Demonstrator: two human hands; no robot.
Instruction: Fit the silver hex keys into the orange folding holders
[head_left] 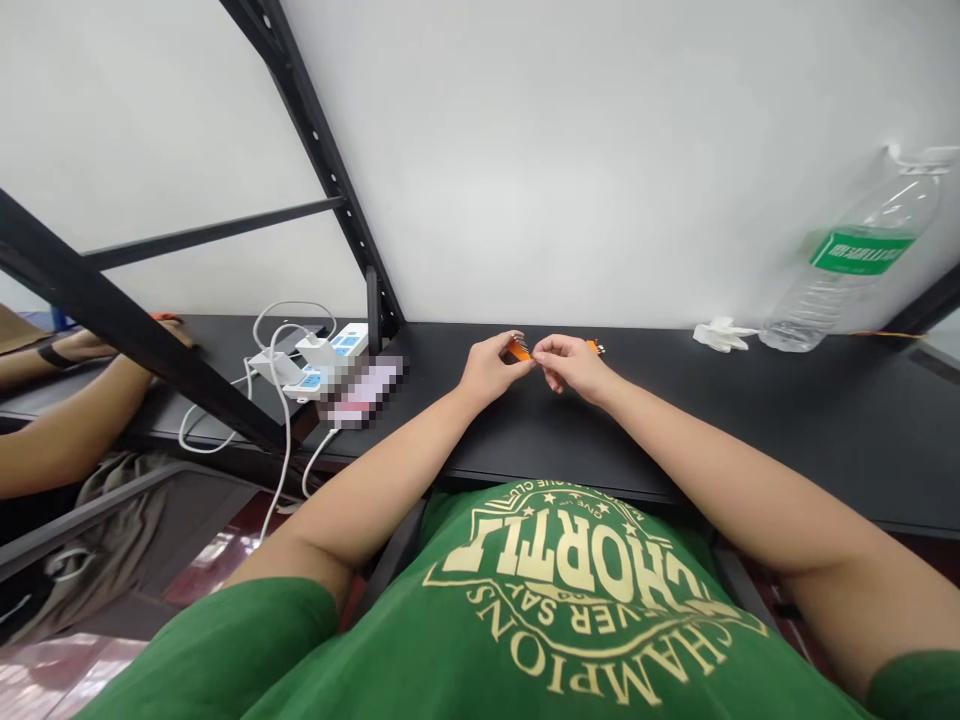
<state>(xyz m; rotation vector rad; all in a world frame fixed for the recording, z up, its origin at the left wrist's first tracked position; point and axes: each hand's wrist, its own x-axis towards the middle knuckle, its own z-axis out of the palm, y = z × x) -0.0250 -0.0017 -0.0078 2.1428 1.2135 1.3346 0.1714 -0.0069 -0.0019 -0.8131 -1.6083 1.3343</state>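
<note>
Just beyond the desk's front edge, my left hand (489,372) is closed around a small orange piece (517,351) with a row of thin, metal-looking parts along it. Its exact kind is too small to make out. My right hand (577,364) meets it from the other side, thumb and forefinger pinched together at the piece's right end. What those fingertips hold is hidden. Behind the right hand, another orange object (595,347) with small dark and light bits lies on the black desk (675,430), partly covered by the hand.
A large plastic bottle (840,265) stands right, beside a crumpled white tissue (723,335). On the left are a power strip (337,355) with chargers, white cables (283,440), a blurred-out phone (367,390) and a black metal frame (315,130). Another person's arms (82,420) rest farther left.
</note>
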